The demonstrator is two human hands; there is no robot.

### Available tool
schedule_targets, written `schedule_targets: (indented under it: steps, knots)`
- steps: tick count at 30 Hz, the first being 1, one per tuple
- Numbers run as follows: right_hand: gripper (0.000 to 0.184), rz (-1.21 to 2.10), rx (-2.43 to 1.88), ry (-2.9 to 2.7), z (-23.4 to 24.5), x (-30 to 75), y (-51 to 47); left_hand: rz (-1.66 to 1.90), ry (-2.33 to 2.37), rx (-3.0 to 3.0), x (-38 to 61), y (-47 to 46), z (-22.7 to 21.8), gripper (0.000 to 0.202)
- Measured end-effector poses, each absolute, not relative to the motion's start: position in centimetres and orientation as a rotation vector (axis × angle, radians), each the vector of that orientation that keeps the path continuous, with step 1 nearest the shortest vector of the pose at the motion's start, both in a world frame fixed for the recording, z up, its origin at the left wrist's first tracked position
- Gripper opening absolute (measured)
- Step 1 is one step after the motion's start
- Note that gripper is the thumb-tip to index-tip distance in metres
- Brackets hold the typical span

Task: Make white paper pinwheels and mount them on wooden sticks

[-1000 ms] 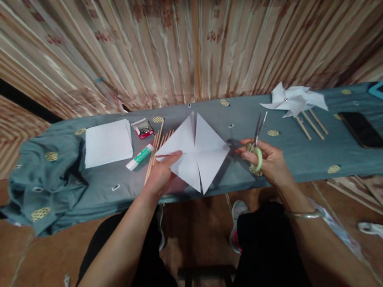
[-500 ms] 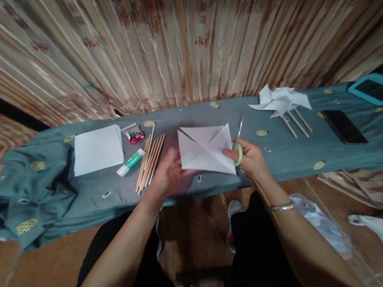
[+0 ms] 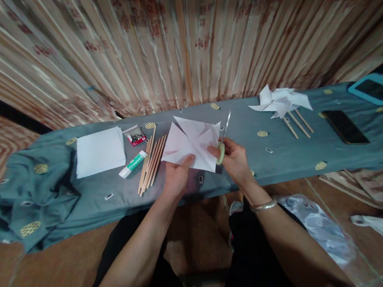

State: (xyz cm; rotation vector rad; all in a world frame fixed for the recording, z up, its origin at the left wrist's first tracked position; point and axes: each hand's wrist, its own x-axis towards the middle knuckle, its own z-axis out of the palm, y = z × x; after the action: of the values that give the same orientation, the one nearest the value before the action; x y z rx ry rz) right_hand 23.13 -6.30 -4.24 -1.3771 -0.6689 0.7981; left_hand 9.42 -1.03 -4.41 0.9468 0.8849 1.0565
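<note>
A white paper square (image 3: 195, 136) with slits cut in from its corners is held up over the table between my two hands. My left hand (image 3: 177, 175) pinches its near edge, thumb on top and fingers underneath. With my right hand (image 3: 232, 157) I grip scissors (image 3: 220, 151) by their pale green handles, blades pointing up and away. The right thumb also rests on the paper's right side. Left of the paper lie thin wooden sticks (image 3: 152, 164), a glue stick (image 3: 133, 164) and a small red-and-white box (image 3: 135, 136) of metal pins.
A stack of white paper (image 3: 100, 151) lies at the left beside bunched cloth (image 3: 41, 193). Paper pinwheels (image 3: 279, 100) on sticks, a black phone (image 3: 345, 127) and a blue-framed device (image 3: 377, 89) are at the right. A pleated curtain (image 3: 180, 43) hangs behind the table.
The paper has turned and shifted left. My left hand has moved from its left edge to the near edge, thumb now on top. My right hand and the scissors have moved left.
</note>
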Motion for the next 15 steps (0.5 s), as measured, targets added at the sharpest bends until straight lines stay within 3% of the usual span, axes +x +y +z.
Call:
schedule_targets:
  steps: [9,15]
  knots:
    - [0.047,1.417,-1.486,-1.149,-3.8,22.3,-9.5,1.266,1.102,1.357,5.4,2.7,-3.4,0.029]
    - [0.042,1.531,-1.478,-1.259,-4.0,21.0,-10.0,1.274,1.111,1.413,4.8,2.5,-2.7,0.025]
